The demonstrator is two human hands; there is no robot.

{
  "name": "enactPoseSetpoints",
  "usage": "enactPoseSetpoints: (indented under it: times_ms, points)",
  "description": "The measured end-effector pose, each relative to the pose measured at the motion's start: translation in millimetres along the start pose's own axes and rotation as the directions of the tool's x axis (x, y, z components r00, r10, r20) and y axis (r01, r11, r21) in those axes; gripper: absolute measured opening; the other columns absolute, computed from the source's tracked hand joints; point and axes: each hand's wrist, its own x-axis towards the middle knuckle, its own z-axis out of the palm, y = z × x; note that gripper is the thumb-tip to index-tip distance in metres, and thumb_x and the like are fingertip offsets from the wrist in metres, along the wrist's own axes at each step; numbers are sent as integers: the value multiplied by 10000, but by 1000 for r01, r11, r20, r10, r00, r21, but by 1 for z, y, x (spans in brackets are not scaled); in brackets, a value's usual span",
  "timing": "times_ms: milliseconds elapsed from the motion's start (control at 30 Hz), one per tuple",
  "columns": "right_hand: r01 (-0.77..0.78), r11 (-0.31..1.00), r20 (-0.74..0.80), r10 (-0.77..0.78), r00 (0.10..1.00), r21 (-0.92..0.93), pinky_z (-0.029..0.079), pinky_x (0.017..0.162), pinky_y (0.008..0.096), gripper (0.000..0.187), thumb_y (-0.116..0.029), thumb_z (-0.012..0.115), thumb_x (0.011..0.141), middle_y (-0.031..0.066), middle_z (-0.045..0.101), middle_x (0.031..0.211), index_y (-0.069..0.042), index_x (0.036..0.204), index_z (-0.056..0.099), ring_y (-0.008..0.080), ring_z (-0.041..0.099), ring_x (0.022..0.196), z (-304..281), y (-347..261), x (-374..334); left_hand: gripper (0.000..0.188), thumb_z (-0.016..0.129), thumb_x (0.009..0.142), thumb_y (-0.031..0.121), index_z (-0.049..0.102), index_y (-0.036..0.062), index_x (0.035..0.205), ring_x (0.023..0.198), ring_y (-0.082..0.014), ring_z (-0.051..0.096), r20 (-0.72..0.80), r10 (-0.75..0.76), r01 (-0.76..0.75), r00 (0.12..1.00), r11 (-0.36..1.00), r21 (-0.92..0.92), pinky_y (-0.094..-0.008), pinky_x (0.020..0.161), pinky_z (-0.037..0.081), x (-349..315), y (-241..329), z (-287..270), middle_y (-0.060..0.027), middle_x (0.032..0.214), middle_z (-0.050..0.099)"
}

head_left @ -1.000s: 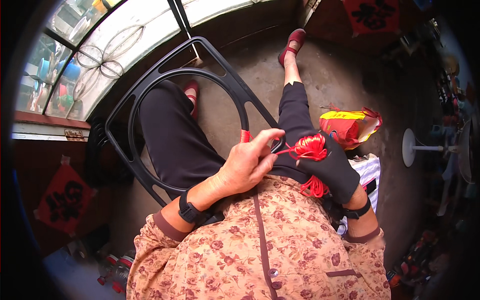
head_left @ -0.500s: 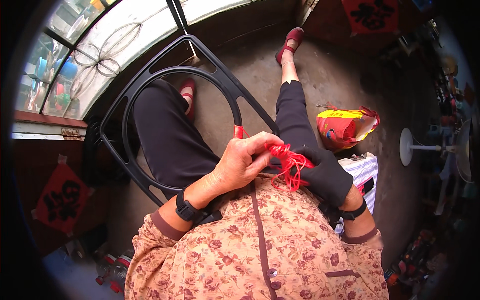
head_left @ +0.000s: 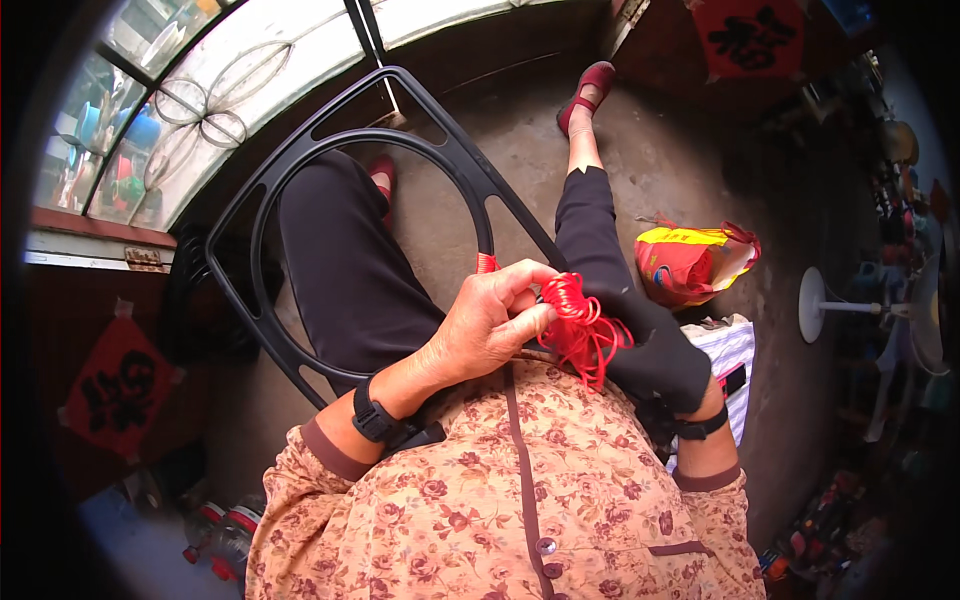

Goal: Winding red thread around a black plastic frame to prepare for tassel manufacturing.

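A looped bundle of glossy red cord (head_left: 578,325) lies between my two hands at waist height, with loose loops hanging below it. My bare left hand (head_left: 492,320) pinches the bundle's left side between thumb and fingers. From the right, my right hand (head_left: 658,350), in a black glove, is closed around the other side; its fingertips are partly hidden by the cord. A black frame (head_left: 472,185) with a round inner ring rests around my left leg. Red cord is wound tightly on a short stretch of the ring (head_left: 486,263), just above my left hand.
Right of my leg, a red and yellow bag (head_left: 690,262) stands open on the floor, with a striped white bag (head_left: 728,350) nearer me. A white fan (head_left: 815,298) is farther right. Plastic bottles (head_left: 235,540) stand at lower left. A window (head_left: 200,110) is at upper left.
My hands have shifted slightly, and the cord bundle is turned, its wound loops now facing up more. The frame appears slightly farther right in view.
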Motion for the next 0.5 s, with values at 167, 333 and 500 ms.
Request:
enactPoseSetpoints:
  times_ms: [167, 333, 500]
  points:
    - [194, 893, -361, -39, 932, 405, 402, 1006, 356, 581, -328, 703, 828, 104, 559, 1252, -8, 1268, 498, 215, 529, 1171, -14, 2, 3, 219, 534, 890, 19, 565, -19, 1103, 537, 6, 456, -43, -7, 8, 999, 1000, 15, -181, 523, 377, 0, 1, 2, 41, 605, 578]
    - [168, 984, -298, -179, 938, -61, 469, 900, 333, 507, -260, 740, 786, 94, 631, 1116, -30, 1196, 550, 212, 606, 1040, 22, -7, 11, 216, 546, 889, 24, 575, -16, 1099, 520, 1, 480, -71, 15, -12, 997, 999, 48, -186, 489, 379, 4, 1, 4, 38, 585, 581]
    - [71, 996, -281, -52, 958, 59, 503, 827, 305, 353, -73, 683, 803, 83, 667, 1007, -28, 1141, 592, 172, 638, 933, 11, 11, 13, 339, 606, 887, 43, 533, -6, 1215, 518, -1, 478, -89, -4, 8, 996, 999, 37, -188, 485, 374, 2, 2, 3, 39, 583, 571]
